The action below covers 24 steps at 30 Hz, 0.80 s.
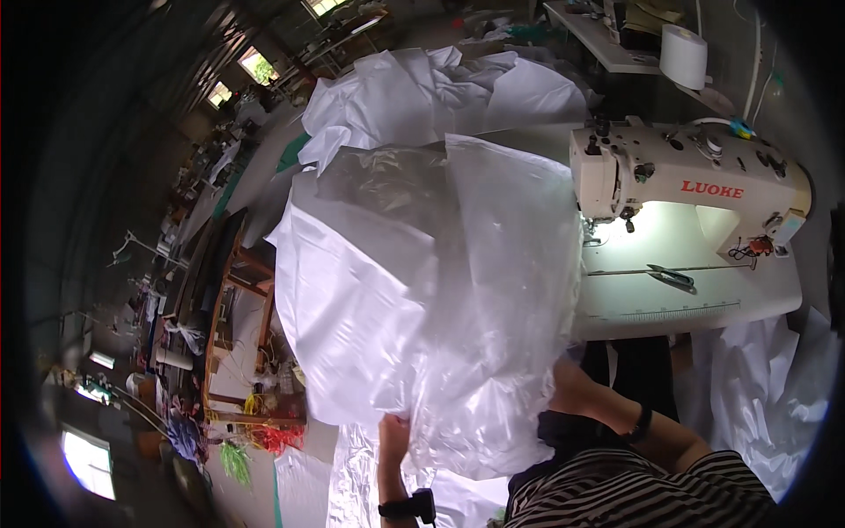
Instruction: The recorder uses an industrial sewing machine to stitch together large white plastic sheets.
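Note:
A large white and partly see-through plastic sheet (352,290) spreads in loose folds across the middle, its right side against the sewing machine's table. At its near edge my left hand (393,431) is closed, with a bunched bit of the sheet in the fingers. My right hand (570,387) reaches the sheet's near right edge, below the machine table; its fingers are hidden by the plastic. The white sewing machine (656,167) stands to the right, its lamp lighting the needle area. A pair of thread snips (672,278) lies on the machine table (748,299).
More white sheeting (440,92) is heaped beyond the machine table, and another pile (766,387) hangs at the right. A white thread cone (684,57) sits at the upper right. To the left are a wooden rack (264,290) and red strands (277,437).

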Available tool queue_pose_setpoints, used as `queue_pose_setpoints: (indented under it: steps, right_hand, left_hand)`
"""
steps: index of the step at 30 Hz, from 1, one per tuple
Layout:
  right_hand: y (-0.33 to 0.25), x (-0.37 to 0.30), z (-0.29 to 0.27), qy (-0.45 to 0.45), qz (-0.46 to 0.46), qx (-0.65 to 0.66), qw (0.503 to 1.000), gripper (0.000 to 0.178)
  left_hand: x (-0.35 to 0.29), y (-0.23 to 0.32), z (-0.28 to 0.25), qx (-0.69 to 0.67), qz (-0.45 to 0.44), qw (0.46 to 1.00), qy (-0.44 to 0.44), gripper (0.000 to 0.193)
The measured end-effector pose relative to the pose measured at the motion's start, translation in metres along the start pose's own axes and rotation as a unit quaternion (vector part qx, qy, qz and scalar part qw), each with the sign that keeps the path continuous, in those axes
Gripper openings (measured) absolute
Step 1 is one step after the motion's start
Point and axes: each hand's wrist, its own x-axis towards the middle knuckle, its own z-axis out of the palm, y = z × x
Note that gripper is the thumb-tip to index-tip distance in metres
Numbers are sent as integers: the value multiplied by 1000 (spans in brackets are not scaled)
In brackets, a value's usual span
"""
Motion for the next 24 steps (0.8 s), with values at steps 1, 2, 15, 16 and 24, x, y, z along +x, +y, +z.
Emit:
queue_pose_setpoints:
  steps: [1,2,15,16,24]
  right_hand:
    - [-7,-11,-9,9,29,-37,999,33]
    - [-19,-14,-20,-19,51,-59,997,29]
    - [-12,-63,-9,50,50,160,985,54]
    - [-13,-66,-13,29,60,176,982,54]
    - [-17,-57,-15,-177,102,337,919,54]
  left_hand:
    - [-18,11,1,21,-12,998,-62,17]
    - [-29,10,2,75,50,992,-93,20]
    - [-8,204,-64,135,313,902,265,48]
    - [7,210,-60,164,347,892,240,56]
    - [71,156,-10,219,193,941,171,68]
